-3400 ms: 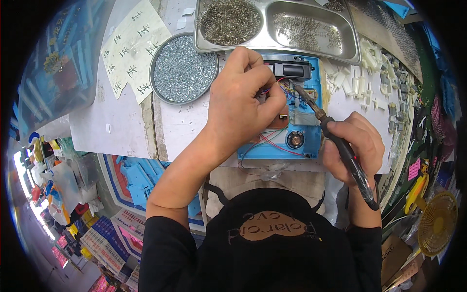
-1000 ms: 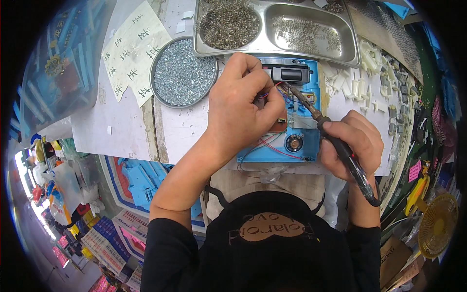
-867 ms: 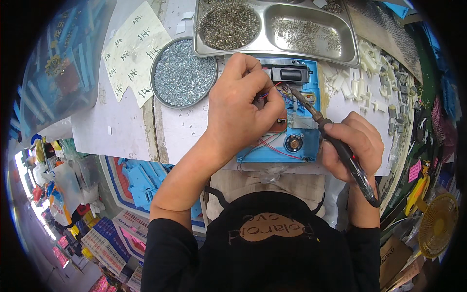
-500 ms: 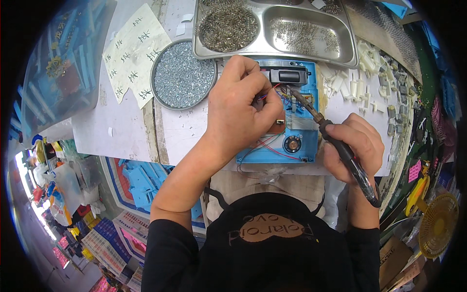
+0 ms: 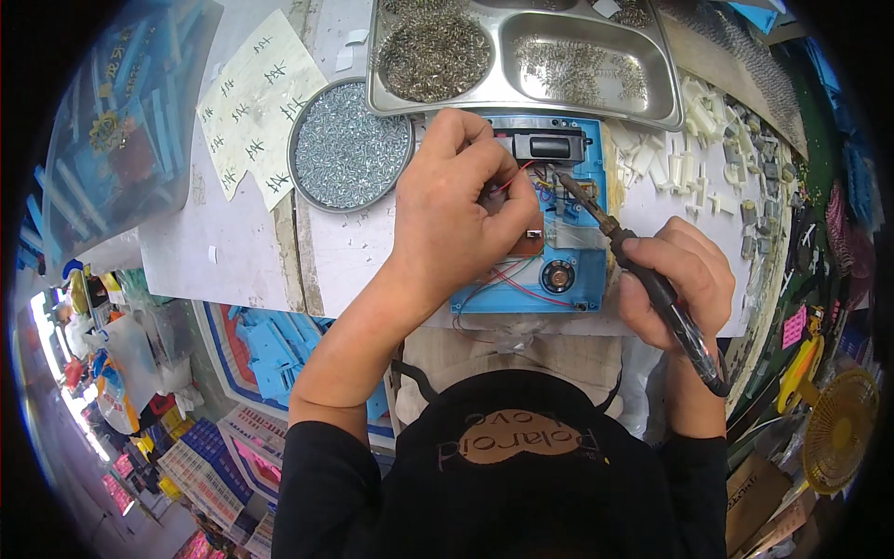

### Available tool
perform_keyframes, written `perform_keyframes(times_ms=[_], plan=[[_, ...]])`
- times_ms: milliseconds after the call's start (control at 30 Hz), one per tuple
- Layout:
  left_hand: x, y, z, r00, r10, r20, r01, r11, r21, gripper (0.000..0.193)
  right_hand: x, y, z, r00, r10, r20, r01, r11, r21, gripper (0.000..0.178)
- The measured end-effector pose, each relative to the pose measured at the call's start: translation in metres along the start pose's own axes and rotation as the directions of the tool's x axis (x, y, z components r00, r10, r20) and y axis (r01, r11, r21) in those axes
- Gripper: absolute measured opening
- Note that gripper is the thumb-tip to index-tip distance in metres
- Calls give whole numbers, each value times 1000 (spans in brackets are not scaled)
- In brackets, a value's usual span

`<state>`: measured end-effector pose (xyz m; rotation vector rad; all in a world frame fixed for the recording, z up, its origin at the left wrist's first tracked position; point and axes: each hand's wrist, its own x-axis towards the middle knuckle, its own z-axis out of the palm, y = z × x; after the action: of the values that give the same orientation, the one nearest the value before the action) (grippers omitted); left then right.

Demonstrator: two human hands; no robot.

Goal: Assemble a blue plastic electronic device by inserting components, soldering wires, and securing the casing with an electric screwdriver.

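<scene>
A blue plastic housing (image 5: 520, 300) lies on the table in front of me, with a round speaker (image 5: 558, 277), coloured wires and a black module (image 5: 549, 147) in it. My left hand (image 5: 456, 200) is closed in a pinch over its left side, and a thin red wire (image 5: 519, 174) runs out from between the fingertips. In my right hand (image 5: 689, 275) is a soldering iron (image 5: 662, 296), gripped by its black handle. The iron's tip points up and left to the wires just below the black module; exact contact there is too small to make out.
Behind the housing is a steel compartment tray (image 5: 675, 102) with small springs. To the left are a round tin (image 5: 294, 154) of screws, a marked paper sheet (image 5: 247, 112) and a bag (image 5: 121, 196) of blue parts. White plastic pieces (image 5: 694, 168) lie right; a yellow fan (image 5: 841, 430) stands lower right.
The red wire shows more plainly beside my left fingertips, which have shifted very slightly. The soldering iron stays at almost the same spot.
</scene>
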<state>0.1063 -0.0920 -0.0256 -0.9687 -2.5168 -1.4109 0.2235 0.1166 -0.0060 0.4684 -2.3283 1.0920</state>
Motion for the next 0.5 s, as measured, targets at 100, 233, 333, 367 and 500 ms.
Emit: perform_keyframes(times_ms=[100, 233, 333, 367, 500], plan=[[1, -1, 0, 1000, 15, 2, -15, 1000, 12, 10, 1, 0, 0, 1000, -9, -6, 9, 1000, -5, 30], [1, -3, 0, 999, 49, -16, -49, 999, 20, 9, 3, 1, -1, 1000, -9, 5, 9, 1000, -6, 32], [1, -2, 1, 999, 30, -19, -29, 999, 14, 10, 3, 2, 0, 1000, 0, 17, 0, 1000, -2, 32], [1, -1, 1, 1000, 14, -16, -14, 1000, 9, 10, 4, 2, 1, 1000, 7, 21, -7, 1000, 0, 32], [1, -1, 2, 998, 51, -28, -49, 998, 50, 10, 8, 2, 3, 999, 16, 42, -15, 1000, -28, 30]])
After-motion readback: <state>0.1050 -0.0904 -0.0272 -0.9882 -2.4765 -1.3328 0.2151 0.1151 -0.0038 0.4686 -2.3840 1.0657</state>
